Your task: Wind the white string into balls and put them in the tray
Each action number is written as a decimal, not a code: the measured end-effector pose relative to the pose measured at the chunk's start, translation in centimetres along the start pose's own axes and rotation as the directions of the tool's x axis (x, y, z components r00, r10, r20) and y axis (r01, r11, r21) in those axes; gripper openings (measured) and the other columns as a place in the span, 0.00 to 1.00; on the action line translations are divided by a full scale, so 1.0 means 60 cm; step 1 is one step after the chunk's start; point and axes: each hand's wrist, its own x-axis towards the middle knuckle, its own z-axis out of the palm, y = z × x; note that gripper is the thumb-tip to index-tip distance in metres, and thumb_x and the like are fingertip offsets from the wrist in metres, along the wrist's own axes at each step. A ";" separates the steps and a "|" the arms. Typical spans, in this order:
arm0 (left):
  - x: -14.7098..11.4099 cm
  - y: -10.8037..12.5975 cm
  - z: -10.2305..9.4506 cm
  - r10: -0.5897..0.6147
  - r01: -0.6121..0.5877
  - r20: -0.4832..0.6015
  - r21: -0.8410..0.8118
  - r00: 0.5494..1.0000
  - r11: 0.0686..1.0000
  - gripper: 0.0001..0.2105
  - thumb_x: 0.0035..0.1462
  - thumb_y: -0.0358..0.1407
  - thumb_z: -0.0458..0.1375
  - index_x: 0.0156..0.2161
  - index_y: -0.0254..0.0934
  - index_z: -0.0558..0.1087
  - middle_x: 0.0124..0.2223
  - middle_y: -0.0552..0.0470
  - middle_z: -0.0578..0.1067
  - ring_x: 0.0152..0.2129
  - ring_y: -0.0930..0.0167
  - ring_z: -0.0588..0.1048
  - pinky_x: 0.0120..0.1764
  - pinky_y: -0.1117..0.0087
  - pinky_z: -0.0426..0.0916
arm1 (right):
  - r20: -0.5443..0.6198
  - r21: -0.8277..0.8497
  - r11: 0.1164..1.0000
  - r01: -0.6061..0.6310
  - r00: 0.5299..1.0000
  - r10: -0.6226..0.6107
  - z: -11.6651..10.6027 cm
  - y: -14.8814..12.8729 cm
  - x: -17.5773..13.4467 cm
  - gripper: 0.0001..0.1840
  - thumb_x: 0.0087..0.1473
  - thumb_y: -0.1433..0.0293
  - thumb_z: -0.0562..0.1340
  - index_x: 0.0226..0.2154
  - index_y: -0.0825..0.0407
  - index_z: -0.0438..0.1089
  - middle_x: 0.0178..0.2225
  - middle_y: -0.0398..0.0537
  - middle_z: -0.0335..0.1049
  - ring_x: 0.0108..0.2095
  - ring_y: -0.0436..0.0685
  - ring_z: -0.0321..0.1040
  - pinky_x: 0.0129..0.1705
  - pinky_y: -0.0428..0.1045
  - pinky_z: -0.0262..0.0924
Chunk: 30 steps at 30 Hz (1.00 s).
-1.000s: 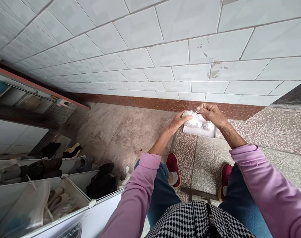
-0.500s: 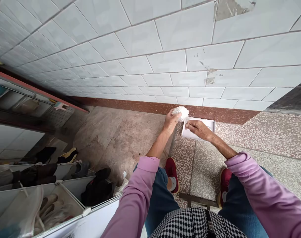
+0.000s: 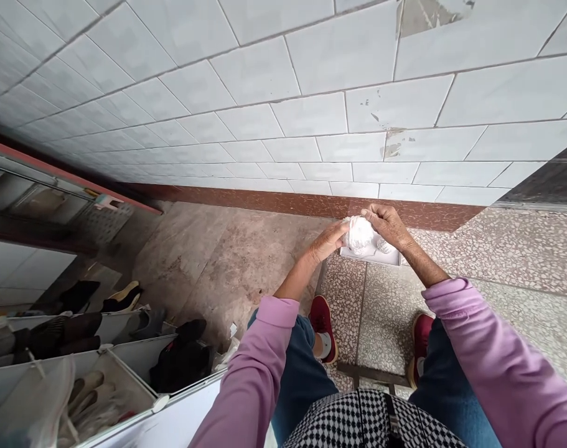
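Left hand (image 3: 330,239) grasping big white ball (image 3: 359,234) from its left side, fingers curled on it. Right hand (image 3: 388,225) bent, fingertips at the ball's far right edge; cannot tell if they pinch a strand. Big ball sits between the hands, in front of the left part of a white tray (image 3: 371,257). Small ball (image 3: 384,246), white too, in the tray's right part, under the right hand. Tray just off the brown skirting (image 3: 274,204) of the tiled wall (image 3: 264,74), far side. Both sleeves pink, rolled up. Red shoes (image 3: 324,326) on the near side, one left, one right, on speckled floor (image 3: 388,298). Checked cloth (image 3: 367,417) nearest, between the jeans (image 3: 302,379). Rack (image 3: 157,404) near left, with footwear and a black item (image 3: 183,358). Yellow-black shoe (image 3: 122,298) beyond it.
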 end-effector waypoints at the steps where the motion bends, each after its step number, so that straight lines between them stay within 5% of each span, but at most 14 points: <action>1: 0.000 -0.002 0.002 0.004 -0.004 0.005 -0.008 1.000 1.000 0.43 0.44 0.71 0.75 0.53 0.37 0.83 0.49 0.39 0.85 0.42 0.57 0.82 0.38 0.64 0.75 | -0.018 -0.009 1.000 -0.002 1.000 0.002 0.000 0.001 0.000 0.42 0.58 0.27 0.64 0.22 0.45 0.59 0.21 0.39 0.54 0.26 0.52 0.51 0.29 0.50 0.48; 7: 0.001 -0.015 0.014 -0.067 0.068 0.087 -0.007 0.994 0.998 0.43 0.48 0.75 0.69 0.54 0.41 0.84 0.50 0.39 0.86 0.39 0.59 0.82 0.32 0.64 0.74 | -0.087 -0.043 0.999 -0.027 0.996 0.023 -0.011 0.009 0.001 0.38 0.61 0.31 0.63 0.25 0.47 0.68 0.20 0.41 0.57 0.26 0.54 0.54 0.29 0.50 0.49; 10: 0.003 -0.010 0.015 -0.031 0.034 0.057 -0.065 0.998 0.997 0.45 0.45 0.75 0.71 0.54 0.40 0.83 0.49 0.38 0.86 0.41 0.56 0.83 0.34 0.62 0.75 | -0.057 -0.048 0.998 -0.032 0.998 0.029 -0.004 0.018 0.000 0.35 0.62 0.35 0.64 0.23 0.46 0.63 0.21 0.41 0.58 0.26 0.53 0.54 0.30 0.50 0.50; 13: 0.003 0.007 0.011 0.032 -0.038 -0.045 -0.136 0.998 0.990 0.43 0.40 0.68 0.78 0.53 0.38 0.82 0.46 0.40 0.85 0.43 0.57 0.83 0.41 0.61 0.78 | 0.015 -0.093 0.995 -0.045 0.999 0.047 0.014 0.027 -0.002 0.31 0.63 0.43 0.65 0.22 0.46 0.59 0.22 0.41 0.61 0.27 0.54 0.56 0.32 0.50 0.53; 18: 0.001 0.035 -0.004 0.135 -0.190 -0.263 -0.195 0.955 0.962 0.34 0.35 0.49 0.81 0.48 0.40 0.78 0.45 0.50 0.82 0.43 0.63 0.81 0.45 0.63 0.77 | 0.153 -0.210 0.978 -0.009 0.987 0.042 0.044 0.026 -0.016 0.17 0.65 0.60 0.62 0.26 0.48 0.67 0.24 0.44 0.68 0.29 0.56 0.63 0.36 0.51 0.55; 24: 0.008 0.043 -0.031 0.294 -0.216 -0.472 0.212 0.831 0.953 0.33 0.31 0.42 0.78 0.48 0.40 0.77 0.45 0.52 0.81 0.44 0.64 0.78 0.49 0.65 0.71 | 0.370 -0.063 0.996 0.056 0.929 -0.029 0.041 -0.014 -0.031 0.27 0.70 0.47 0.62 0.27 0.48 0.70 0.24 0.41 0.63 0.27 0.53 0.57 0.33 0.50 0.54; 26: 0.005 0.043 -0.036 0.307 -0.178 -0.429 0.314 0.850 0.932 0.32 0.31 0.41 0.77 0.47 0.39 0.79 0.45 0.50 0.82 0.45 0.62 0.78 0.50 0.64 0.70 | 0.315 -0.012 0.999 0.039 0.949 -0.033 0.027 -0.028 -0.027 0.31 0.69 0.40 0.62 0.30 0.49 0.73 0.24 0.40 0.61 0.26 0.52 0.54 0.31 0.50 0.52; 30: -0.008 0.041 -0.030 0.163 -0.103 -0.184 0.298 0.969 0.949 0.31 0.38 0.44 0.77 0.50 0.37 0.82 0.44 0.49 0.83 0.43 0.61 0.78 0.47 0.65 0.70 | 0.111 0.016 1.000 0.023 0.993 -0.025 -0.001 -0.036 -0.013 0.36 0.63 0.33 0.66 0.28 0.48 0.72 0.23 0.39 0.57 0.27 0.52 0.52 0.30 0.51 0.49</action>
